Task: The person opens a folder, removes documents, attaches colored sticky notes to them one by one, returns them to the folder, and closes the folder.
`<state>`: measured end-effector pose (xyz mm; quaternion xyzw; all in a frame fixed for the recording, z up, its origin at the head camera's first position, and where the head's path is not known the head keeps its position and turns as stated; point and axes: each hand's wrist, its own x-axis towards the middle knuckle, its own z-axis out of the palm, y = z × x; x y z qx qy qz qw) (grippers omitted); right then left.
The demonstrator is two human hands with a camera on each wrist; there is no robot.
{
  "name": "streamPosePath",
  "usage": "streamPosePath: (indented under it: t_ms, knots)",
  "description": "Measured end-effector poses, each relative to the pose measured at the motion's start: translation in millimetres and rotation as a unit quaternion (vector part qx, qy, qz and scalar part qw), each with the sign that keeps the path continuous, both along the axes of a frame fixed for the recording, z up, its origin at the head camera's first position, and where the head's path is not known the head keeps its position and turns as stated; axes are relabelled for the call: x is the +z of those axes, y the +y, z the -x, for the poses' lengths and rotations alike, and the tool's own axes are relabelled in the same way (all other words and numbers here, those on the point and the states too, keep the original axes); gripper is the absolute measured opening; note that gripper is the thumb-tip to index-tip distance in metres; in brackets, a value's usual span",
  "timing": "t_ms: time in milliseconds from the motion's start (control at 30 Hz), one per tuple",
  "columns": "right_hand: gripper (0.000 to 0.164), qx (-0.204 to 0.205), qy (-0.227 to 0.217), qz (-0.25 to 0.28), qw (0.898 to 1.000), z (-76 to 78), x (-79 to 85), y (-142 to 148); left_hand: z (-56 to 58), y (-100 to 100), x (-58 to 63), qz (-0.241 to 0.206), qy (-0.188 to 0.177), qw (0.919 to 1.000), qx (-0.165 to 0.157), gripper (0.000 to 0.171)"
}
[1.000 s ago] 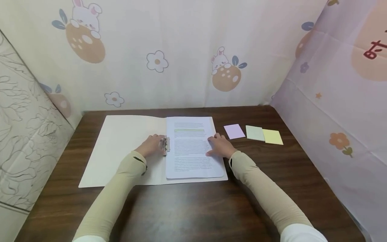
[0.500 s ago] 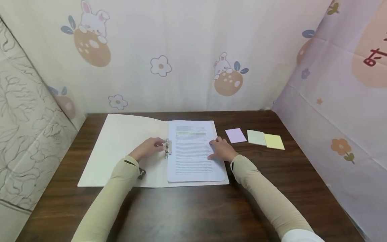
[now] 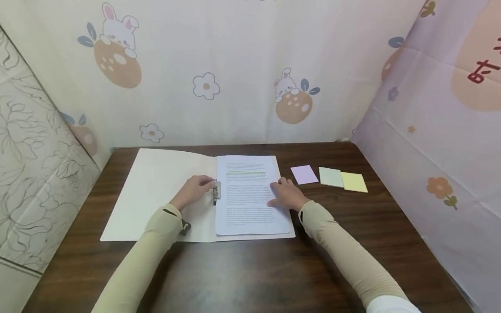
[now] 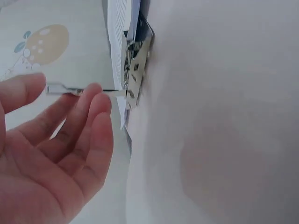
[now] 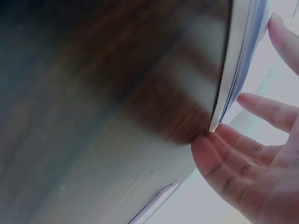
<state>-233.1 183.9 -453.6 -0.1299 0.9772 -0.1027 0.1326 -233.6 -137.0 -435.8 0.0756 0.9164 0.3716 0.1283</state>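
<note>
An open white file folder (image 3: 160,174) lies flat on the table, with a stack of printed sheets (image 3: 246,200) on its right half. One line on the top sheet is highlighted yellow-green. A metal lever clip (image 3: 216,192) sits at the sheets' left edge. My left hand (image 3: 192,191) is at this clip; in the left wrist view its curled fingers and thumb hold the raised lever (image 4: 58,88). My right hand (image 3: 287,194) rests on the sheets' right edge, fingers spread. In the right wrist view some of its fingertips touch the edges of sheets and folder.
To the right on the brown wooden table (image 3: 235,274) lie purple (image 3: 304,174), pale green (image 3: 331,177) and yellow (image 3: 354,182) sticky note pads. Patterned curtains (image 3: 242,108) hang behind and at the right. A small dark object (image 3: 185,228) shows beside my left wrist.
The left fingers loosened and shifted at the clip, then closed in on its lever again. The right hand stays on the sheets. The head view tilted slightly.
</note>
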Motion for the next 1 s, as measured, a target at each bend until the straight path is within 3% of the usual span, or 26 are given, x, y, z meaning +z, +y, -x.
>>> streamPosePath:
  t_ms: [433, 667, 1000]
  knots:
    - [0.076, 0.020, -0.055, -0.013, 0.998, -8.1, 4.8, 2, 4.4, 10, 1.0, -0.030, -0.023, 0.9983, 0.043, 0.054]
    - [0.076, 0.029, -0.052, -0.015, 0.998, -6.5, 6.3, 1, 7.4, 13, -1.2, -0.024, -0.024, 0.9985, 0.043, 0.059]
    - [0.077, 0.020, -0.060, -0.008, 0.998, -5.6, 5.4, 4, 8.3, 15, -10.3, -0.021, -0.033, 0.9990, 0.023, 0.052]
